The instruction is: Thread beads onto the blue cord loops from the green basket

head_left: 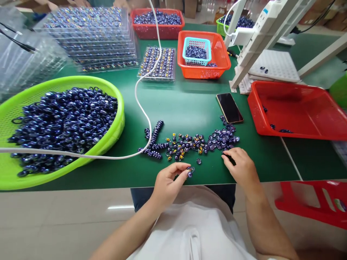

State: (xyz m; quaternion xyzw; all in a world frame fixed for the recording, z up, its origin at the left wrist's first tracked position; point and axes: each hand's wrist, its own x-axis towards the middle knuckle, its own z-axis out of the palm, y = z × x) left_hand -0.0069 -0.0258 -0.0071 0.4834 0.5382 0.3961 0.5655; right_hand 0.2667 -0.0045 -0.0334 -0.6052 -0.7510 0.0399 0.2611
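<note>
My left hand [170,180] pinches a small dark glossy piece with a loop [190,172] between thumb and fingertips, just above the table's front edge. My right hand [241,167] is closed in a pinch at a small dark cap [223,153], beside the pile of dark flat caps [221,139]. Left of that pile lie loose dark pieces with yellow parts [187,144]. Farther left are rows of stacked dark looped pieces [156,131]. One single cap [198,161] lies apart between my hands.
A green basket [120,115] heaped with dark looped pieces stands left, a white cable [141,103] crossing over it. Stacked clear trays [130,47], an orange basket [226,61] and a red bin [162,32] stand behind. A phone [230,108] and red tray [300,108] lie right.
</note>
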